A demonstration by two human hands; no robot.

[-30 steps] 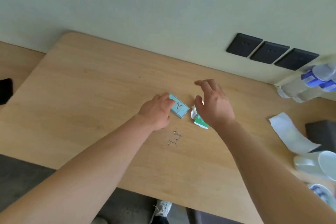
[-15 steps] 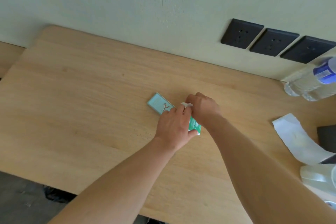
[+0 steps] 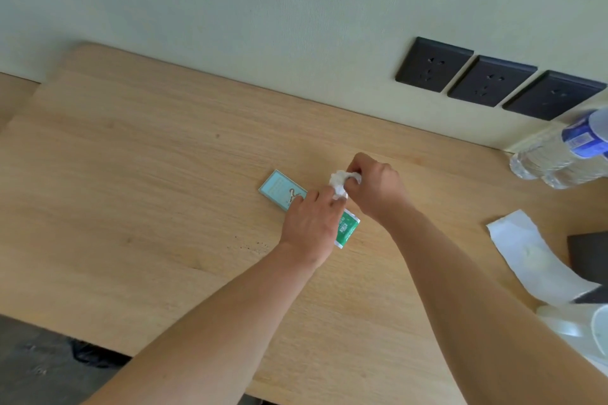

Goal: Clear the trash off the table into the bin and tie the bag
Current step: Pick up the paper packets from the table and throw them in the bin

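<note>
— Hands?
— Right hand (image 3: 375,187) pinches a crumpled white tissue (image 3: 339,184); left hand (image 3: 309,223) closes on it too, over a green packet (image 3: 347,230).
— Teal card (image 3: 279,189)?
— On the table (image 3: 148,174), just left of both.

Table (image 3: 138,181) left lies open (bottles (image 3: 556,154) crowd right).

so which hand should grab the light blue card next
Left. The left hand already rests over the light blue card and the green packet, while the right hand is pinching the crumpled white tissue.
</note>
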